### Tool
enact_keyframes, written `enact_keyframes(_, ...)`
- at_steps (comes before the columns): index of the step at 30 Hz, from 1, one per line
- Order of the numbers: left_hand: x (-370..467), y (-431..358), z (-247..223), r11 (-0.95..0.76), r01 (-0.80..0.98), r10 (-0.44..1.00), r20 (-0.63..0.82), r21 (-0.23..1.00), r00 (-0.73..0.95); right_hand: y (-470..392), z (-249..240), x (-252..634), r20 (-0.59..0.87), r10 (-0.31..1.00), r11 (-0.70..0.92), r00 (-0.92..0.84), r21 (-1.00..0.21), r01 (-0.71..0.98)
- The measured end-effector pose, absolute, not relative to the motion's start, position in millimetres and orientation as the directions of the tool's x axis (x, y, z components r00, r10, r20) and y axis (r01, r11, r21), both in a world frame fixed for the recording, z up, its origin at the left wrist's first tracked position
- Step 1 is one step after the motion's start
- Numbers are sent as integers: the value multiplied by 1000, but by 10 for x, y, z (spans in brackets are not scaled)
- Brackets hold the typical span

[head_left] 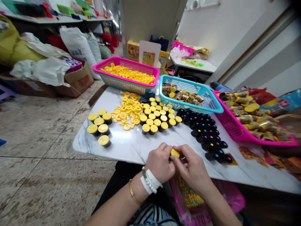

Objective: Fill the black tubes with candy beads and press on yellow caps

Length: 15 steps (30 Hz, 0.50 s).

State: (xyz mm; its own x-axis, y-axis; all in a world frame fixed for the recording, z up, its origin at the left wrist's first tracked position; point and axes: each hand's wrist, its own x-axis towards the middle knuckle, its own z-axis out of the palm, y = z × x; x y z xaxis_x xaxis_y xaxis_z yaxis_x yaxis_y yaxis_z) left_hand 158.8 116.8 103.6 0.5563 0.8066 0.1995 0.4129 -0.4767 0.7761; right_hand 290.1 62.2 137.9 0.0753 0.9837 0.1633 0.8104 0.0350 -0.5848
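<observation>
My left hand (pixel 161 161) and my right hand (pixel 191 164) meet over the table's front edge, closed around a small piece with a round yellow cap (pixel 175 153). Its lower part is hidden by my fingers. Ahead stands a group of yellow-capped black containers (pixel 154 121), with a smaller group of the same containers (pixel 100 125) to the left. Flat yellow ring-shaped plastic pieces (pixel 127 110) lie in a loose pile between the groups. On the right, black pieces with coloured dots (pixel 207 131) stand in rows.
A pink basket (pixel 155 75) of yellow rings sits at the back, beside a blue basket (pixel 216 106) of wrapped containers. Another pink basket (pixel 230 131) with more stands right. Below the table edge is a pink bag-lined container of coloured beads (pixel 190 194). Cardboard boxes (pixel 80 78) stand left.
</observation>
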Motion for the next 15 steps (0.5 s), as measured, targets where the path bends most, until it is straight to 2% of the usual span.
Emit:
enact_keyframes(3,1619,1147,999,-465,412,841,247,784,481,700,1321,2957,171,981,22,95,-577,816)
enact_keyframes(6,1528,1066,937,-553,356,817,408,753,407,914,1234,3098,355,915,-14,193,-450,893)
enact_keyframes(8,1343,987,899,-603,377,798,515,703,313,1115,1176,3198,433,846,-113,312,-425,898)
enact_keyframes(11,882,907,887,-549,544,787,611,634,82,1369,1114,3292,360,807,-218,468,-555,803)
enact_keyframes(15,215,1070,919,-322,746,735,651,582,-191,1475,1082,3286,185,842,-146,507,-827,543)
